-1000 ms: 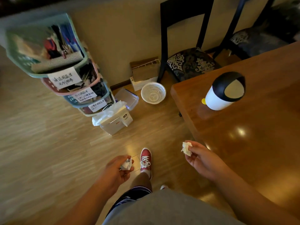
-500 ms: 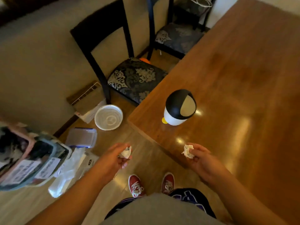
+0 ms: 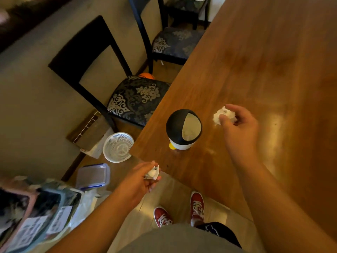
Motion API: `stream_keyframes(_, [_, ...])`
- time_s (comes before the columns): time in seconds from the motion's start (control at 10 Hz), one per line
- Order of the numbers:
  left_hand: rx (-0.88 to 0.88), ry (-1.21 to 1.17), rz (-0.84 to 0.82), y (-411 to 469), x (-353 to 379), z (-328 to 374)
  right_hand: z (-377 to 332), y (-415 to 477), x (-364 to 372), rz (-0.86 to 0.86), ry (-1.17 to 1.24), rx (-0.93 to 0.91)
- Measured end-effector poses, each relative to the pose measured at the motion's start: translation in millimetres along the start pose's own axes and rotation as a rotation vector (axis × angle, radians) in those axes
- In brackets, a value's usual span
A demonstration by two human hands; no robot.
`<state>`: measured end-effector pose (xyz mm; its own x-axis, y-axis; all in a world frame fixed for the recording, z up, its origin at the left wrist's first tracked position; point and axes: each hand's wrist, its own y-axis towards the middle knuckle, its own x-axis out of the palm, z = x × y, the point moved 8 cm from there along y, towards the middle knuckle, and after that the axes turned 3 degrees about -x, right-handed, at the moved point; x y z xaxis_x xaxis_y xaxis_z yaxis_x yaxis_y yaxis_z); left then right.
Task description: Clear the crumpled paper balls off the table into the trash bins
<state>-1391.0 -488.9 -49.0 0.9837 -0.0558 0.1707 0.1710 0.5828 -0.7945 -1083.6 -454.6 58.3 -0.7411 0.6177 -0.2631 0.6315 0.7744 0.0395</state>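
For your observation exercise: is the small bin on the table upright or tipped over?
Upright: the small bin stands on its white base on the table.

Black chair [image 3: 136,99], patterned seat cushion, standing by the wall. Second black chair [image 3: 175,42] of the same kind, farther back. Orange ball [image 3: 146,76] on the floor behind the near chair's seat, mostly hidden. Clear lidded plastic box [image 3: 93,176] on the floor. Stacked plastic baskets [image 3: 32,212], blurred, bearing paper labels [image 3: 58,220]. Flat wooden piece [image 3: 89,132] lying at the foot of the wall.
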Motion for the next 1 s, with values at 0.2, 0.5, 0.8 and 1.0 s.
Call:
stream_keyframes(0.2, [-0.047,-0.017,0.111,-7,-16,-8,22,-10,74,-0.431,-0.161,0.059])
stream_keyframes(0.5, [0.243,0.385,0.026,-21,42,47,69,5,9,-0.359,-0.145,0.128])
stream_keyframes(0.8, [1.202,1.497,0.070,-36,185,158,124,-13,-38,-0.363,-0.165,0.275])
stream_keyframes(1.0, [1.143,2.013,0.134,11,190,147,132,-8,-51,-0.322,-0.121,0.285])
